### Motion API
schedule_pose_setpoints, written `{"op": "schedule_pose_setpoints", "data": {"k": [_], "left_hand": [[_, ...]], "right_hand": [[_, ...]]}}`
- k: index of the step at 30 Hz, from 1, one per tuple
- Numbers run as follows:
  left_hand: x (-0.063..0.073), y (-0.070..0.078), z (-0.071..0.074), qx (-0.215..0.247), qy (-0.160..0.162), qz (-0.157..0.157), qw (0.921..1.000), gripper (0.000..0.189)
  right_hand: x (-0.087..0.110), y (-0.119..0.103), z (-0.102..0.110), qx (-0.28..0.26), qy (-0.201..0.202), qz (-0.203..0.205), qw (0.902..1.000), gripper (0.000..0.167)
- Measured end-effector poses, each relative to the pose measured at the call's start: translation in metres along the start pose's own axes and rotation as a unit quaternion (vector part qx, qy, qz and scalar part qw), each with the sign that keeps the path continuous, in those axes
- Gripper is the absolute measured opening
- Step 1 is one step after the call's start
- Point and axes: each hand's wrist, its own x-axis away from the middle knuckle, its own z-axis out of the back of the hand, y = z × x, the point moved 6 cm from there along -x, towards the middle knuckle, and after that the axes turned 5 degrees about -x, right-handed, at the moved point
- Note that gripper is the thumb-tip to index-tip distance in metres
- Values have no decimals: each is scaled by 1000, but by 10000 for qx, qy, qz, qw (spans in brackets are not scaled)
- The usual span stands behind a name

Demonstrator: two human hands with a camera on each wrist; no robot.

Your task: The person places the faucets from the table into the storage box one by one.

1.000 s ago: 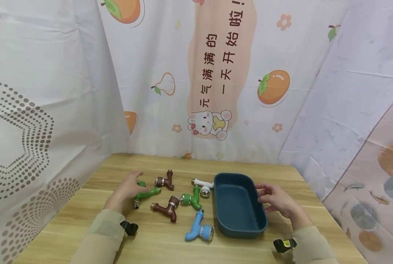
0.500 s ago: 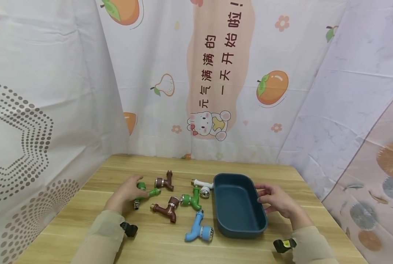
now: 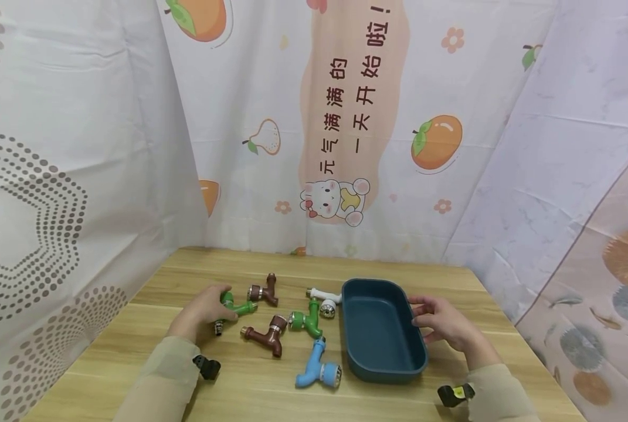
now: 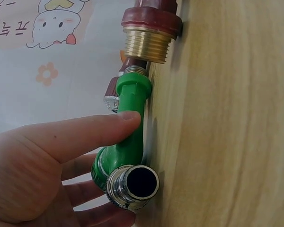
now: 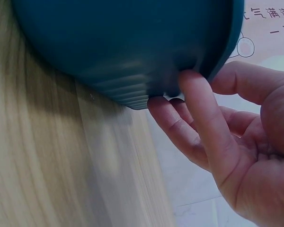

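My left hand [image 3: 203, 309] holds a green faucet [image 3: 245, 308] at the left of the table. In the left wrist view, the thumb lies across the green body [image 4: 128, 149] and the other fingers reach behind it; its metal spout end faces the camera. My right hand [image 3: 441, 321] touches the outer right wall of a dark blue plastic bin [image 3: 384, 374], its fingers loosely bent. The right wrist view shows those fingertips [image 5: 191, 78] against the bin's side [image 5: 128, 42], near the rim.
Between hand and bin lie two brown faucets, one farther back [image 3: 268, 290] and one nearer [image 3: 266, 337]. A second green faucet [image 3: 308, 319], a blue faucet [image 3: 314, 369] and a white faucet [image 3: 326, 297] sit left of the bin. Printed curtains [image 3: 261, 223] border the wooden table [image 3: 250, 395].
My left hand has lowered slightly and its fingers have closed in around the green faucet. The right hand and the bin stay in place.
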Motion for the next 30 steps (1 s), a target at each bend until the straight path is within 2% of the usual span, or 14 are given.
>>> {"op": "schedule_pose_setpoints", "data": {"k": [6,13,30], "left_hand": [[0,0,-1,18,2,52,10000,89],[3,2,0,287,-68,155,9994,91],[2,0,2,257,47,177,9995,87]], "right_hand": [[1,2,1,-10,30,-30,10000,63],[1,0,0,-6,15,19,10000,63],[1,1,0,-65,-25,12,10000,65]]}}
